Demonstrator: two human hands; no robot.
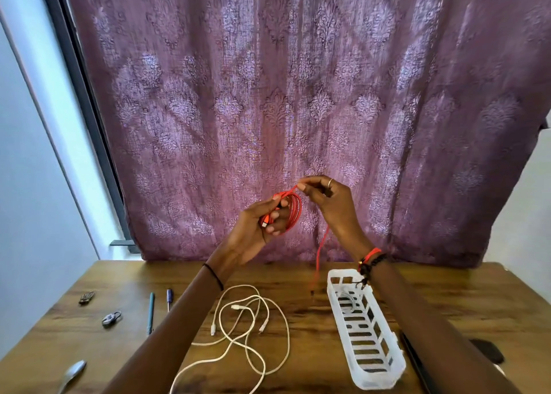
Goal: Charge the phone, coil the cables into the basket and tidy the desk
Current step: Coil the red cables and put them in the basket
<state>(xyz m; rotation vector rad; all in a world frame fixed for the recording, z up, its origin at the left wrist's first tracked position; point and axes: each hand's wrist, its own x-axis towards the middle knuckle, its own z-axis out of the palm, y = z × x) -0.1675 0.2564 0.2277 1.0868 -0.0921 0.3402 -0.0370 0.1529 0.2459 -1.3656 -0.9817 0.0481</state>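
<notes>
On the bench (310,349), the basket (376,379) lies right, loose cables (237,307) at centre, two pens (151,313) left of them, a padlock (111,319) and a spoon (73,372) farther left. The curtain (283,95) hangs behind.

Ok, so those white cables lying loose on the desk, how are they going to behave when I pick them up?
Probably floppy: the white cables sprawl in loose, overlapping loops on the desk, so they will likely dangle and may snag on each other. They look thin, so they are likely light.
</notes>
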